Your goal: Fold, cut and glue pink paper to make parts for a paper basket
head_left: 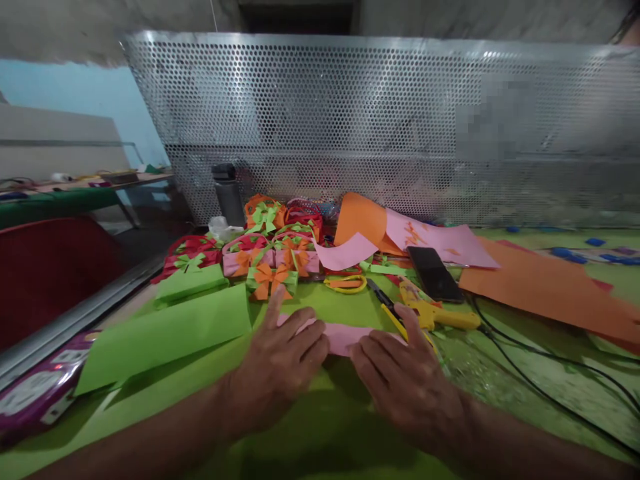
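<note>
A narrow piece of pink paper stretches between my hands just above the green work surface. My left hand has its fingers curled over the paper's left end, with the index finger pointing forward. At the opposite end, my right hand presses its bent fingers and thumb on the paper. Beyond my left fingertips stands a small green paper box with an orange bow. Close to my right hand lie a yellow-handled cutter or scissors and a yellow glue gun. My fingers cover both paper ends.
Green paper sheets lie at left, near a purple package. Several bow-trimmed paper bags and a dark bottle stand behind. A phone, orange paper and a black cable are at right. A perforated metal panel rises behind.
</note>
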Demonstrator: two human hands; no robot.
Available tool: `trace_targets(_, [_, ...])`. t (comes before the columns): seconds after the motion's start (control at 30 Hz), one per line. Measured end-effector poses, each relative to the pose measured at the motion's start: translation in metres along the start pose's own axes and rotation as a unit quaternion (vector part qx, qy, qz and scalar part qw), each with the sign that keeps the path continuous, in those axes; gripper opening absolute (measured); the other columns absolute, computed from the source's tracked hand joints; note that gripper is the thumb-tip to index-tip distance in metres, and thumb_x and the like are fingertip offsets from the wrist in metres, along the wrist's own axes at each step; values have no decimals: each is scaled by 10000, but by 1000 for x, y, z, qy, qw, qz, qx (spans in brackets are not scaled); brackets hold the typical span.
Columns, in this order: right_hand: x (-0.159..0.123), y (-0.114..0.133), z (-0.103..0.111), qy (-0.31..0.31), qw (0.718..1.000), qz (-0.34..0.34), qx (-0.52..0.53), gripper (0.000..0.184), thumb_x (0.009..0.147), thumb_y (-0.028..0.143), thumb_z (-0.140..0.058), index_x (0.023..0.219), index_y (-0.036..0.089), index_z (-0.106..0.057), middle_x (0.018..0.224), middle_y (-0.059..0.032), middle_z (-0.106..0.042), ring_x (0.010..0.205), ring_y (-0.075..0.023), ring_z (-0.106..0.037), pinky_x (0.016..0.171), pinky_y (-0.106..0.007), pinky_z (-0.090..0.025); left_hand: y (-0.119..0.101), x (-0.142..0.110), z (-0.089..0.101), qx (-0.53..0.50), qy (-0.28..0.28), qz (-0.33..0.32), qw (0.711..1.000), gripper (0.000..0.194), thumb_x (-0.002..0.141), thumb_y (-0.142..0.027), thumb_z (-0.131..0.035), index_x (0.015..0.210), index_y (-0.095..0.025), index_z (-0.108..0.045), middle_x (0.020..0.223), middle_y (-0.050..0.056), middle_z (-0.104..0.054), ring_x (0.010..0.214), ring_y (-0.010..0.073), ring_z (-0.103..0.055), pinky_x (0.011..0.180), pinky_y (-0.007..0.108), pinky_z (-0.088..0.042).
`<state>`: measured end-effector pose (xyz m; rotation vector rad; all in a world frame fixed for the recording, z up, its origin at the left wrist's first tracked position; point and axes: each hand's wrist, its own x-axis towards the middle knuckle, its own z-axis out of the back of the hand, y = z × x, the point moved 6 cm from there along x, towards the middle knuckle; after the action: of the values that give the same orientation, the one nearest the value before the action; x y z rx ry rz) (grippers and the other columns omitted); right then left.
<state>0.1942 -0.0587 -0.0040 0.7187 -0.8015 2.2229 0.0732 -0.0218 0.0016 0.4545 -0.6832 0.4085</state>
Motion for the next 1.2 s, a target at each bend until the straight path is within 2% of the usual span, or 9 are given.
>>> trace_targets(0.33, [-2,-19,5,-4,999,-41,15,306,835,-13,-355,914,103,-627,785,-53,-676,742,-161,-596,1072,-555,-205,53,-1,14,-32,-11,56,998,230,917,-143,-464,840,-237,-658,930,-26,-729,973,189,-640,1128,563,-67])
trace_targets(0.43, [-3,-26,6,-13,999,-48,8,286,852,-6,-365,898,110,-622,767,-48,-667,722,-156,-584,1053,-560,-225,76,3,24,10,-4,54,998,228,926,-174,-465,850,-250,-667,958,-13,-728,971,198,-647,1115,553,-161])
trace_targets(0.53, [-3,-30,6,-9,999,-47,-13,295,867,3,-353,888,106,-629,756,-58,-660,719,-160,-571,1032,-564,-243,88,5,40,78,-45,66,994,182,919,-178,-482,878,-207,-657,934,42,-728,904,215,-669,988,487,-406])
trace_targets(0.67, [-1,-26,5,-9,999,-39,-35,286,894,31,-367,875,94,-646,749,-66,-658,720,-164,-564,1023,-552,-261,55,4,45,70,-101,67,990,156,921,-185,-520,1041,-127,-602,1037,99,-696,990,177,-649,857,280,-527])
trace_targets(0.73, [1,-20,3,-16,999,-28,-35,270,899,46,-392,841,93,-651,736,-63,-654,706,-163,-559,1032,-558,-251,18,2,29,16,-41,-21,999,289,961,-216,-445,1192,-61,-523,1205,164,-616,1197,227,-527,917,305,-508])
trace_targets(0.83, [3,-11,3,-26,998,-14,-53,264,883,39,-416,794,91,-659,701,-63,-640,683,-169,-549,1034,-590,-236,-12,-4,12,3,41,-39,998,403,908,-114,-477,1293,-2,-434,1363,231,-463,1315,314,-367,988,389,-461])
trace_targets(0.93, [4,-9,2,-9,996,-17,-85,264,864,23,-415,816,75,-670,685,-70,-625,670,-181,-540,1019,-613,-248,-22,-9,17,32,27,-14,999,446,877,-67,-452,1319,-16,-434,1410,233,-398,1318,330,-357,981,400,-456])
trace_targets(1.1, [4,-7,2,7,997,-36,-72,283,846,24,-404,760,118,-657,643,-45,-601,635,-171,-526,1019,-578,-270,-27,-13,15,-13,39,30,999,417,926,-100,-361,1333,-32,-422,1396,192,-440,1314,245,-387,805,250,-545])
trace_targets(1.2, [4,3,6,-14,999,-15,-34,294,848,29,-393,743,135,-646,637,-34,-602,623,-159,-536,1046,-550,-245,-24,-12,5,-17,39,9,999,400,889,-39,-405,1285,-5,-449,1337,222,-492,1297,289,-402,942,357,-496])
